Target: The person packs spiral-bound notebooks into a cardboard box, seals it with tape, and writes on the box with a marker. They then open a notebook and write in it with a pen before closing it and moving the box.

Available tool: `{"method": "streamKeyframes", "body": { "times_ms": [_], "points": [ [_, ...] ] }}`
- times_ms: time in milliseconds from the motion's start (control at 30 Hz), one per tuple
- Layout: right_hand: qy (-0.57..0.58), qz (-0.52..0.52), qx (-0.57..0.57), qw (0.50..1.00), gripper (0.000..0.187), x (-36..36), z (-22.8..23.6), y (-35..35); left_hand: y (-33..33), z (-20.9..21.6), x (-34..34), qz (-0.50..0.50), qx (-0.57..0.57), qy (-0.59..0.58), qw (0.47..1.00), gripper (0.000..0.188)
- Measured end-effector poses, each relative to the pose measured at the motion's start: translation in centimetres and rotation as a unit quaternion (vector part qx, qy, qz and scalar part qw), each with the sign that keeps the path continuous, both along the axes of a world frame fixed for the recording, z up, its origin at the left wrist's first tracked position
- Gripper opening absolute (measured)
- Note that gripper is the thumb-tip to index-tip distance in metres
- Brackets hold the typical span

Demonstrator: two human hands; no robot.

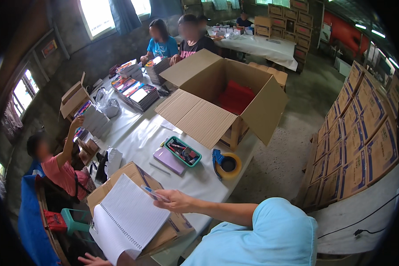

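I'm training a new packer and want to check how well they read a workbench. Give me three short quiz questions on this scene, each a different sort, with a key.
1. True or false: the large brown cardboard box on the white-covered table stands with its flaps open.
2. What does the right hand hold over the open white spiral-bound notebook? A) scissors B) a pen C) a tape roll
3. Fill in: the small teal plastic tray lies between the purple notebook and the blue dispenser with yellow ______.

Key: 1 true; 2 B; 3 tape. The left hand rests at the notebook's lower edge.
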State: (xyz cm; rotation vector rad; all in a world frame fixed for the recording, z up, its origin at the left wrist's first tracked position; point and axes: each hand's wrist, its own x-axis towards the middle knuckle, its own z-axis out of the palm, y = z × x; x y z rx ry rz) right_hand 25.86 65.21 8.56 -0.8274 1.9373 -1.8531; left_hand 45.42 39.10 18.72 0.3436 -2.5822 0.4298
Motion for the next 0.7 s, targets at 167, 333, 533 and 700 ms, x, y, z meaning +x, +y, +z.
{"method": "streamKeyframes", "body": {
  "times_ms": [167,333,533,700],
  "points": [
    [-0.100,0.059,-0.009,0.993,0.062,0.0,0.4,0.7,5.3,-3.3,-3.9,-0.002,0.133,-0.038,0.990,0.123],
    [-0.073,0.050,-0.026,0.996,0.078,0.4,0.0,1.2,8.8,-2.7,-5.2,0.047,0.175,-0.148,0.972,0.112],
    [-0.014,0.034,0.000,0.999,0.061,0.7,0.2,1.2,9.0,-1.8,-5.4,-0.003,0.166,-0.247,0.955,0.078],
    [0.035,-0.003,0.027,0.999,0.057,1.2,1.3,0.8,9.6,-3.5,-5.4,0.013,0.156,-0.215,0.964,0.075]
  ]
}}
